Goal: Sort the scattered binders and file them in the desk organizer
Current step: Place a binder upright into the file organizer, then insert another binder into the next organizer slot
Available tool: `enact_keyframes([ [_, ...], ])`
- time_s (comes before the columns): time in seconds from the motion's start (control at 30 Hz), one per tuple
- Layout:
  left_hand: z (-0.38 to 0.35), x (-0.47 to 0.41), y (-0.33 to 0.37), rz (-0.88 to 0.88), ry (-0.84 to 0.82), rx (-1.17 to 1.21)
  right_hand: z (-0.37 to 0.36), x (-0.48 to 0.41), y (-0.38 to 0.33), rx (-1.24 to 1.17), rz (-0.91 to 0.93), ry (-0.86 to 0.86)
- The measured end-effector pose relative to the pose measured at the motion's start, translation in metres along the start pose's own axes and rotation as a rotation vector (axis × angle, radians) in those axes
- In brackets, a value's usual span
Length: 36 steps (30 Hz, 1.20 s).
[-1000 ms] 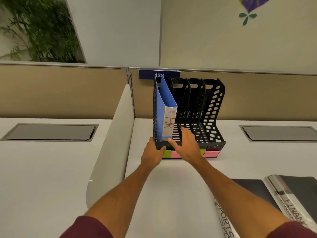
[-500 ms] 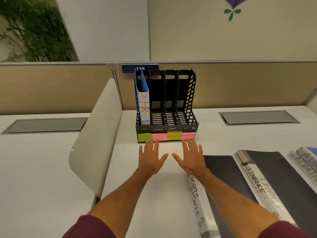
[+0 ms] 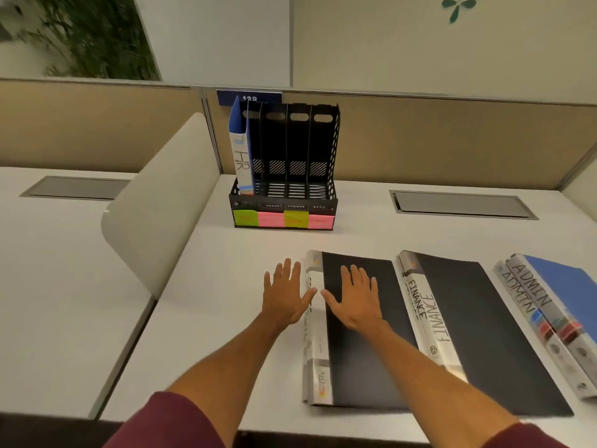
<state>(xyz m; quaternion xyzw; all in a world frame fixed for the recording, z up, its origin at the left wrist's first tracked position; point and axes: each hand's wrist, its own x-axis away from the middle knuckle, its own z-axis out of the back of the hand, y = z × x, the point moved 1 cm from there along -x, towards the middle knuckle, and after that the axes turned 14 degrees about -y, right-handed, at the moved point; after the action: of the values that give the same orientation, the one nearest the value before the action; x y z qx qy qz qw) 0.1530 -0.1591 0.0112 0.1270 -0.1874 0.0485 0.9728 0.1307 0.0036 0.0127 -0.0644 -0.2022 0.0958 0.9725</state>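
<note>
Hovering flat-open: right hand point(image 3: 353, 297) over black binder point(image 3: 355, 367), left hand point(image 3: 286, 294) beside it

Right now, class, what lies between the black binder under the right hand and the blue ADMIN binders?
The flat black FINANCE binder, in the head view.

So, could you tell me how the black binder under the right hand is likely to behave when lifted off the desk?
The black binder looks thin and lies flat, so it is probably light, and its cover may flex if lifted by one edge. Its smooth cover would likely slide easily on the white desk.
</note>
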Motion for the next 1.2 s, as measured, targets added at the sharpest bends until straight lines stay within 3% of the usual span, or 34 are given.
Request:
enact_keyframes([
  [0.5, -0.059, 0.029, 0.038, 0.092, -0.151, 0.374, -0.039, 0.036, 0.076, -0.313, -0.226, -0.108],
  [0.8, -0.063, 0.029, 0.027, 0.054, -0.140, 0.635, -0.058, 0.036, 0.070, -0.315, -0.249, -0.229],
  [0.97, -0.060, 0.029, 0.016, 0.115, -0.108, 0.897, -0.063, 0.034, 0.055, -0.335, -0.227, -0.237],
  [1.2, -0.030, 0.035, 0.002, 0.157, -0.139, 1.480, -0.051, 0.031, 0.037, -0.470, -0.141, -0.170],
])
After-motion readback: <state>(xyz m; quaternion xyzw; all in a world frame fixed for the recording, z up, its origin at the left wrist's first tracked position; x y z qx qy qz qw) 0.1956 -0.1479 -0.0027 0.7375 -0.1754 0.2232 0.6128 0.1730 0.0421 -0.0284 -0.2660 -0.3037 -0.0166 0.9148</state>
